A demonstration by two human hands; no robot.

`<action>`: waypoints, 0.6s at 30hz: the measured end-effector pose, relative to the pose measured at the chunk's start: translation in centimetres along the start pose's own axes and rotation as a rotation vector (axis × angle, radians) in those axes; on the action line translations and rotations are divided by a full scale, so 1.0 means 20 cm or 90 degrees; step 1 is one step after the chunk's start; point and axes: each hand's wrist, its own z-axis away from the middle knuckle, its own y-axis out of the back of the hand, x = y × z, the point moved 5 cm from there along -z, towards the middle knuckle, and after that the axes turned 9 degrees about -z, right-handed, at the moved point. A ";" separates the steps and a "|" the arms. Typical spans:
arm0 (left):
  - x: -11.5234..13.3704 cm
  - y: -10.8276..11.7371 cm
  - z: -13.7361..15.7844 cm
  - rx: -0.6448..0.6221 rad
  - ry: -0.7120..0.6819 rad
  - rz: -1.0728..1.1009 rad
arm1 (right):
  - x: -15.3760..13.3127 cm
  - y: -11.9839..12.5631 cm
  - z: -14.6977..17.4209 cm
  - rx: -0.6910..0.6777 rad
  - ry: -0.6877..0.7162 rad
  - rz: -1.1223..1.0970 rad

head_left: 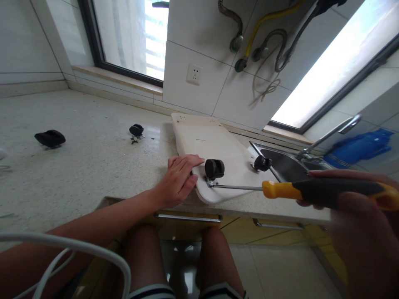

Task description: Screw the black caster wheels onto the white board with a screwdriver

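Observation:
A white plastic panel (199, 137) with rounded corners lies on the countertop, and a black caster wheel (214, 168) stands on a small metal plate at its near corner. My left hand (179, 180) rests flat on the panel's left edge beside that caster, fingers stretched out. In my right hand (358, 216) is a yellow-and-black screwdriver (282, 190), its metal tip at the caster's plate. The right hand is partly blurred. A second caster (262, 163) stands at the panel's right edge.
Two loose casters, one (50, 138) at far left and one (136, 130) near some small screws (134, 140), lie on the countertop (93, 166). A steel sink (280, 160) with a faucet (330, 135) is at right. A white cable (93, 251) crosses the lower left.

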 end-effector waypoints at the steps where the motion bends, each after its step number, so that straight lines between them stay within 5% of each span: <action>1: 0.00 0.00 0.00 0.000 -0.001 0.000 | -0.02 -0.02 -0.03 -0.018 0.012 0.004; 9: 0.00 0.00 0.00 0.000 -0.007 -0.002 | -0.24 -0.25 -0.25 -0.201 0.089 0.055; 13: 0.00 0.00 0.00 0.011 -0.015 0.006 | -0.33 -0.39 -0.35 -0.421 0.171 0.087; 18: -0.02 0.00 0.01 0.007 -0.051 0.019 | -0.41 -0.50 -0.44 -0.528 0.219 0.168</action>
